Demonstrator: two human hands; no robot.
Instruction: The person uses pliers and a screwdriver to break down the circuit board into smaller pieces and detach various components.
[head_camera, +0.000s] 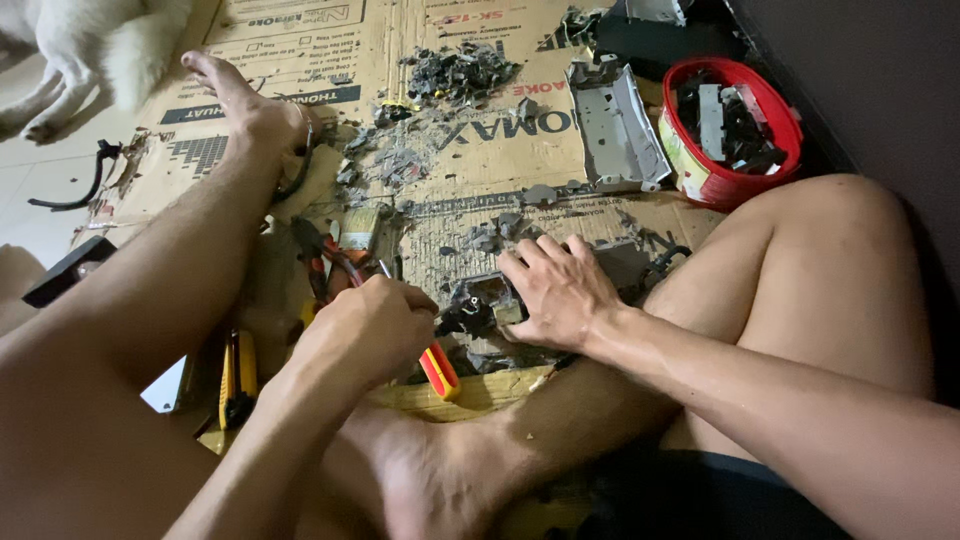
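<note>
Left hand (365, 330): fingers curled tight around a red-and-yellow-handled screwdriver (438, 368), handle end jutting below the fist, tip directed toward a small dark plastic part (470, 314). Right hand (560, 290): laid flat, fingers spread apart, pressing down on a grey housing piece (625, 262) just right of the dark part; nothing clamped between fingers. Dark part: on the cardboard sheet (480, 160), between the two hands, touching the right thumb side. Near left hand: red-handled pliers (318, 262) lying on the cardboard just above the fist; yellow utility knife (237, 380) beside the left forearm. Further up: scattered grey plastic fragments (400, 160), heap of dark broken bits (460, 72), long grey housing shell (617, 125), red round tub (730, 130) filled with dark and grey pieces at the cardboard's right edge. Upper left: bare foot (250, 105) resting on the cardboard; white furry animal (90, 45) on the floor tiles, well apart from the hands.
</note>
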